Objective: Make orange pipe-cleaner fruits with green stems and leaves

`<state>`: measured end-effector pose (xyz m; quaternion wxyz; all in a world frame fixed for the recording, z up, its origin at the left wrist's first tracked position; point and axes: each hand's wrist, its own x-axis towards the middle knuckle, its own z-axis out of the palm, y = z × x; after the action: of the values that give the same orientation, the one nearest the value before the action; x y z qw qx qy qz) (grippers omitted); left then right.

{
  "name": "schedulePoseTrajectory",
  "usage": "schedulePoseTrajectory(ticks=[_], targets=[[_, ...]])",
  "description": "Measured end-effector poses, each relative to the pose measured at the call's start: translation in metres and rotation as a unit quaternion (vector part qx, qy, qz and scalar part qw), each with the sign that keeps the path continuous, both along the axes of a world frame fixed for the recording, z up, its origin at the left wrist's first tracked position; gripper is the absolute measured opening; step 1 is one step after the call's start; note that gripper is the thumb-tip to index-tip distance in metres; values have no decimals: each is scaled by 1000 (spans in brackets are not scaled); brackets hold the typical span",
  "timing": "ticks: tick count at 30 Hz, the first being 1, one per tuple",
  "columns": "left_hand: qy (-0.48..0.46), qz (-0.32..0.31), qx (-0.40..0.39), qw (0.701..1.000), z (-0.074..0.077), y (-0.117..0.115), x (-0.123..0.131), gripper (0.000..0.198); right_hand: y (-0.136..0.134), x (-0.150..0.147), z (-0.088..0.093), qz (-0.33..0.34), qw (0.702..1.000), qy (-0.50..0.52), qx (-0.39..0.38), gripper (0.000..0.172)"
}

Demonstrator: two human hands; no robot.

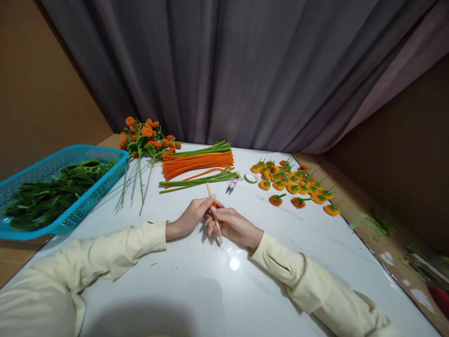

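Over the front middle of the table, my two hands meet around a slim wooden stick point(209, 189) that is held tilted. A bit of orange pipe cleaner point(214, 205) shows against the stick between my fingers; most of it is hidden. My left hand point(192, 217) is closed, its thumb and fingers pinching at the orange pipe cleaner by the stick. From the right, my right hand point(236, 226) is closed around the stick's lower part, whose end pokes out below the fingers.
Behind my hands lie orange pipe cleaners point(198, 164), green pipe cleaners point(199, 181), small scissors point(232, 184) and a tape roll point(251, 177). Several orange-yellow flower heads point(293, 188) sit right. Left are a blue basket point(91, 204) of green leaves point(58, 192) and stemmed orange flowers point(147, 132).
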<state>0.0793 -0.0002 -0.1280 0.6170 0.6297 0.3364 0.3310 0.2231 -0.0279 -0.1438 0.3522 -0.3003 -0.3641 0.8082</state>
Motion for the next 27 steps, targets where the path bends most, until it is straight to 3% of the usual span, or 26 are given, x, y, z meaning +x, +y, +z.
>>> schedulePoseTrajectory(ticks=[27], targets=[[13,-5,10,1000,0,2,-1,50,0,-1,1,-4,1000,11,-7,37]])
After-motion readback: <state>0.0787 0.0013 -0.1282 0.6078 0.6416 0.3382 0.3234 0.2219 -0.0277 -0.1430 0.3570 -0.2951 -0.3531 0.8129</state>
